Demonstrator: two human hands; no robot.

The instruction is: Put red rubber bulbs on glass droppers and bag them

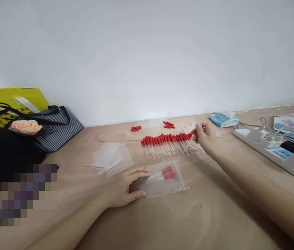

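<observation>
A clear zip bag (157, 189) lies flat on the table with red-bulbed droppers (171, 175) inside. My left hand (126, 187) rests at the bag's left edge, thumb and fingers spread apart and touching the plastic. Beyond the bag runs a long row of droppers (162, 139), red bulbs pointing away from me and clear stems towards me. At the right end of that row, my right hand (206, 136) pinches a dropper (187, 144) by its red bulb, the stem slanting down to the left. Its lower fingers are partly hidden.
Flat zip bags (110, 158) overlap at the left. Loose red bulbs (136, 128) and clear stems (155, 125) lie near the wall. A blue tissue pack (223, 119) and a white power strip (274, 151) with cables stand right; a striped bag (58, 128) stands left.
</observation>
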